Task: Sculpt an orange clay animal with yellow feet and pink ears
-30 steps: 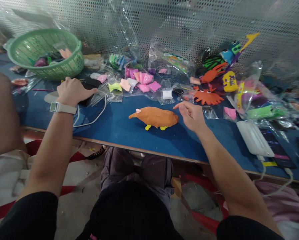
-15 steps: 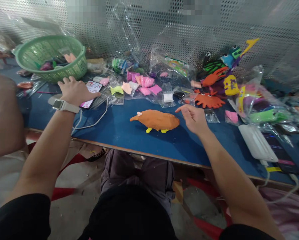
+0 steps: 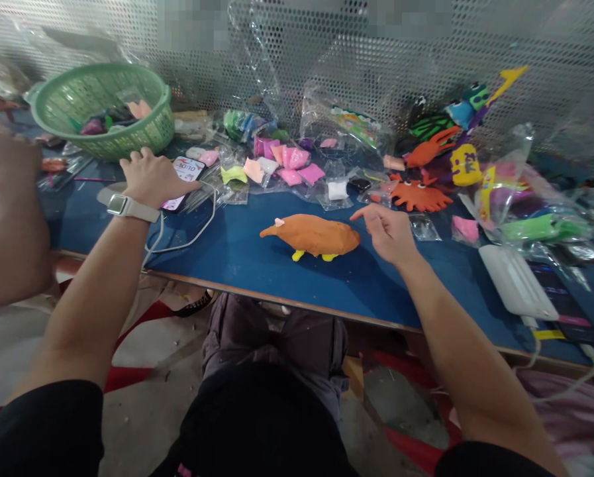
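An orange clay animal figure (image 3: 314,235) stands on the blue table, its narrow snout pointing left. It has a small pink ear (image 3: 279,222) and yellow feet (image 3: 329,257). My right hand (image 3: 390,233) is just beyond the figure's rounded right end, apart from it. Its index finger is stretched out to the left, the other fingers are bent, and nothing shows in it. My left hand (image 3: 150,179), with a watch (image 3: 119,205) on the wrist, lies with fingers spread beside a lit phone (image 3: 187,169) and covers part of it.
At the back left stands a green basket (image 3: 102,142). Several clay packets (image 3: 291,159) lie along the middle. An orange clay crab (image 3: 420,193) and other figures are at the back right, near a power bank (image 3: 518,281). Another person's hand (image 3: 8,152) is at far left.
The view has shifted slightly, so things on the table appear a little to the right. Both my hands keep their poses. The other person's hand at the far left has moved slightly.
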`<state>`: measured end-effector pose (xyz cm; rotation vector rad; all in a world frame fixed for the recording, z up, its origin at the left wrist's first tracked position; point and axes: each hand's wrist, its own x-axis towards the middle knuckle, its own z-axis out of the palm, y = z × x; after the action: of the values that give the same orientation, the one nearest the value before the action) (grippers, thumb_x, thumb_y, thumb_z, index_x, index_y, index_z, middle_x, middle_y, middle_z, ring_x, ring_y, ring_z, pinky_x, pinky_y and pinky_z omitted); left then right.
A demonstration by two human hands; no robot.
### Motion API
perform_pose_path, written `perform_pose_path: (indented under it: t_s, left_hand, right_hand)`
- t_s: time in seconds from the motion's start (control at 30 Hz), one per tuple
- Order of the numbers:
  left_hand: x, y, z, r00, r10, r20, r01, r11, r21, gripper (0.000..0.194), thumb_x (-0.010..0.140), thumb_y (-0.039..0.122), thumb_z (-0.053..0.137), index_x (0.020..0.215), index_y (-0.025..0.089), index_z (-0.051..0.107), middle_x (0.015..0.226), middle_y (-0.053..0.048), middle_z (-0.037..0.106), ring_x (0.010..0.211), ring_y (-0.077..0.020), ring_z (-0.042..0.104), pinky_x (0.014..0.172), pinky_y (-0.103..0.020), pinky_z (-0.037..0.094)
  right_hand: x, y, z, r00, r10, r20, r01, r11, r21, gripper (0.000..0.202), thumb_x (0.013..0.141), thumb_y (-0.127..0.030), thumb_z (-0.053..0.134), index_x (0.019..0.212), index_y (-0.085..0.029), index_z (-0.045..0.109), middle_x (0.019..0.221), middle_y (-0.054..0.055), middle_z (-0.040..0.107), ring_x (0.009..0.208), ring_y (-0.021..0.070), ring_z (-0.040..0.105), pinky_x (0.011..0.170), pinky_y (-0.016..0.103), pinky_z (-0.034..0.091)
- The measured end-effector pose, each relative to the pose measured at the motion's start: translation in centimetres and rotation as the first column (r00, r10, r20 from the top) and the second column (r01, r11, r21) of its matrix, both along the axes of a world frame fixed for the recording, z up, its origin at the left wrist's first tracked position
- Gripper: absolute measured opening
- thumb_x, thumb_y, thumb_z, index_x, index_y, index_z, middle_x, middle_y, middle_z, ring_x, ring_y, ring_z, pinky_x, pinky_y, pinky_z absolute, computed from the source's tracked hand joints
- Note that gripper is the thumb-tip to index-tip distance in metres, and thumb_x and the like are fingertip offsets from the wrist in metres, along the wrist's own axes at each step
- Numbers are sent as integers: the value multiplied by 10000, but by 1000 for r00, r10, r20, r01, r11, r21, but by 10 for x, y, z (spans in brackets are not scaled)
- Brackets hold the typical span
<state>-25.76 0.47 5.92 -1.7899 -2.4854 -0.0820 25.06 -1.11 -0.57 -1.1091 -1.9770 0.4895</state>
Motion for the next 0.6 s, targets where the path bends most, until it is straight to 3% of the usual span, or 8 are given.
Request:
perform_pose_path:
  t_s: [0.1,0.27,0.4,0.6]
  left_hand:
    - [1,1,-1,999,13,42,-13,1000,1,1703,641,1239,513,1529,-210,629,1663,-476,530,1579,-618,467,1337,-766,348]
    - [-1,0,-3,995,13,98,-17,999,43,1485,757,1107,697,1524,-163,639,1715,-440,509,1618,-609,447,1358,-774,317]
    - [-1,0,-5,998,12,59,-14,999,41,1573,716,1176,612,1527,-172,634,1703,-434,529,1572,-563,476,1341,-747,348]
    - [1,2,-3,999,14,41,-15,1000,18,1532,749,1141,633,1527,-179,645,1676,-470,533,1591,-631,492,1312,-748,379]
  right_hand:
    - [-1,0,0,1000,1,-10,-1,1000,3,801,1101,-954,478,902,-266,836,569,-11,504,505,165,432,542,361,288]
    - [-2,0,0,1000,1,-6,-1,1000,6,803,1102,-951,478,907,-262,842,576,-8,506,512,165,434,546,363,293]
    - [-2,-1,1,1000,4,-16,-4,1000,13,806,1103,-952,475,888,-260,828,568,-13,497,501,160,431,540,364,290]
    - [-4,-3,4,1000,20,-7,-20,1000,1,799,1100,-961,471,888,-263,797,544,-25,462,474,150,387,532,373,241]
